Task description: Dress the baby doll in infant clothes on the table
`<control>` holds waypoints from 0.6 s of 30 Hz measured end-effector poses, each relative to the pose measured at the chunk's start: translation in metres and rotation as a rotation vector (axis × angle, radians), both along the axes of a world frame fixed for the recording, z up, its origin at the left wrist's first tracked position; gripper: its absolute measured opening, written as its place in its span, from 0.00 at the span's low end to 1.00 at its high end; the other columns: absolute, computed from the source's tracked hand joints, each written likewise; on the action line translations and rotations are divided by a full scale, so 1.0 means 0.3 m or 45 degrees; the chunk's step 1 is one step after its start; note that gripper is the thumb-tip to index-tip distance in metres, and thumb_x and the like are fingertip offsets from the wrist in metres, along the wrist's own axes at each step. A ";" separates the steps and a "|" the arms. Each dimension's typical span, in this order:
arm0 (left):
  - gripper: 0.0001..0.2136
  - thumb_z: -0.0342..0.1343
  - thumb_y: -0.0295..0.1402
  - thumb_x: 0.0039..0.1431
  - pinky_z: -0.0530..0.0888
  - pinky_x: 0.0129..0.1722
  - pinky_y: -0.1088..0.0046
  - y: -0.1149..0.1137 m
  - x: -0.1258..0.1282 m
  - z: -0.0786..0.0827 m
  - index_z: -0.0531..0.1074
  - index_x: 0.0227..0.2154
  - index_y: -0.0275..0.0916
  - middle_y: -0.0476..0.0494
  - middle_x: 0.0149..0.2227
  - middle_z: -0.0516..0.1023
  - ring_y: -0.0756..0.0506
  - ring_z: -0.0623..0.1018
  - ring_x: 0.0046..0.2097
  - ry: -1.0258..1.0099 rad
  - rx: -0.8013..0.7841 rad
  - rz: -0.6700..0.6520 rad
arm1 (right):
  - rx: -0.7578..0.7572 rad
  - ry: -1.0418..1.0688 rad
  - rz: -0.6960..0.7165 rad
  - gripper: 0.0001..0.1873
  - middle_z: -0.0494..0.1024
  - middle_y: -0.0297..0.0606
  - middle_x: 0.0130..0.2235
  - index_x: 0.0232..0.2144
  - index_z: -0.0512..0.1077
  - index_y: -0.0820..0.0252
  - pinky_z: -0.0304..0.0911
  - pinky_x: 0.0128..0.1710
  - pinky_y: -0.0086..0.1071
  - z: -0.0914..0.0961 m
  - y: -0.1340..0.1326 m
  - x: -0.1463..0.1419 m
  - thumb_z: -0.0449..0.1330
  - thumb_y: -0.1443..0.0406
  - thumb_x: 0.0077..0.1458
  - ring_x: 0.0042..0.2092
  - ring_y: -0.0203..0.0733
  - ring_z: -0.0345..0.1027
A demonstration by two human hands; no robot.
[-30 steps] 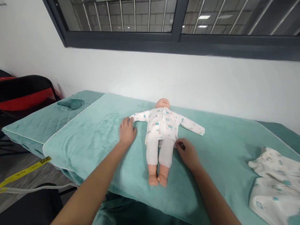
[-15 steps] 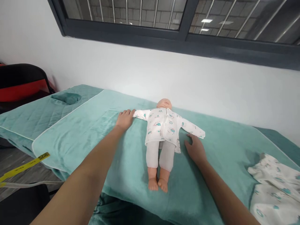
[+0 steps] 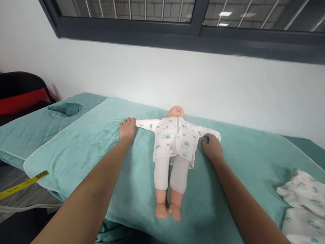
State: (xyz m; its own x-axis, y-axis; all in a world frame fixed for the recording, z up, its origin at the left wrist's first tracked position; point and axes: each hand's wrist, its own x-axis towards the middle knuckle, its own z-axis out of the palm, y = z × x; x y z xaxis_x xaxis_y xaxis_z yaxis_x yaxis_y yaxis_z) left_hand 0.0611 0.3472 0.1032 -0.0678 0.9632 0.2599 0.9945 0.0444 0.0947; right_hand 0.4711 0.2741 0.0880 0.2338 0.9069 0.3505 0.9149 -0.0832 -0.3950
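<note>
A baby doll [image 3: 161,174] lies on its back on a green-covered bed [image 3: 96,145], its head toward the wall. It wears a white shirt [image 3: 166,139] with a small teal print, and its legs are whitish down to bare feet. At the end of the sleeve on the left, my left hand [image 3: 127,129] is closed on the cuff, which is drawn out straight. My right hand [image 3: 212,147] is at the other sleeve [image 3: 207,130], its fingers gripping the underside near the cuff; the fingertips are partly hidden by the fabric.
Folded printed baby clothes [image 3: 304,203] lie at the right of the bed. At the left is a padded section with a face hole [image 3: 64,109], and beyond it a black and red chair [image 3: 24,93]. A white wall [image 3: 152,74] and barred window [image 3: 127,25] stand behind.
My left hand has pulled the sleeve farther left, straightening it. My right hand has come up from beside the doll to the other sleeve, which is now raised. The view has shifted slightly.
</note>
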 end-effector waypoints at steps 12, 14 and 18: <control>0.20 0.42 0.25 0.60 0.66 0.51 0.56 -0.112 0.002 0.011 0.64 0.55 0.35 0.26 0.53 0.70 0.33 0.69 0.56 -0.156 0.029 0.220 | -0.020 -0.010 0.141 0.18 0.74 0.53 0.49 0.47 0.71 0.64 0.59 0.53 0.46 0.026 -0.114 -0.060 0.50 0.62 0.59 0.54 0.55 0.64; 0.19 0.45 0.26 0.59 0.66 0.52 0.58 -0.149 0.001 0.001 0.65 0.54 0.34 0.28 0.53 0.71 0.34 0.70 0.56 -0.165 0.023 0.202 | -0.018 0.014 0.206 0.17 0.74 0.50 0.49 0.46 0.71 0.61 0.61 0.52 0.44 0.037 -0.152 -0.085 0.50 0.60 0.60 0.53 0.53 0.65; 0.19 0.43 0.28 0.61 0.63 0.57 0.58 -0.216 0.008 -0.025 0.66 0.54 0.33 0.29 0.58 0.69 0.35 0.67 0.60 -0.170 0.034 0.178 | 0.015 0.230 0.564 0.14 0.74 0.42 0.44 0.43 0.68 0.57 0.65 0.47 0.39 0.053 -0.266 -0.155 0.52 0.55 0.61 0.46 0.45 0.69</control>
State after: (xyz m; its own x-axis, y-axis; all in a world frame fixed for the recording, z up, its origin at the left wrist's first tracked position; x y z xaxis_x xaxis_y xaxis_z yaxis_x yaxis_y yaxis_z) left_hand 0.0636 0.2825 0.0956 -0.2363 0.9349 0.2648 0.9573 0.1773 0.2283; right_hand 0.4246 0.1944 0.1039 -0.1161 0.9294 0.3503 0.7777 0.3044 -0.5499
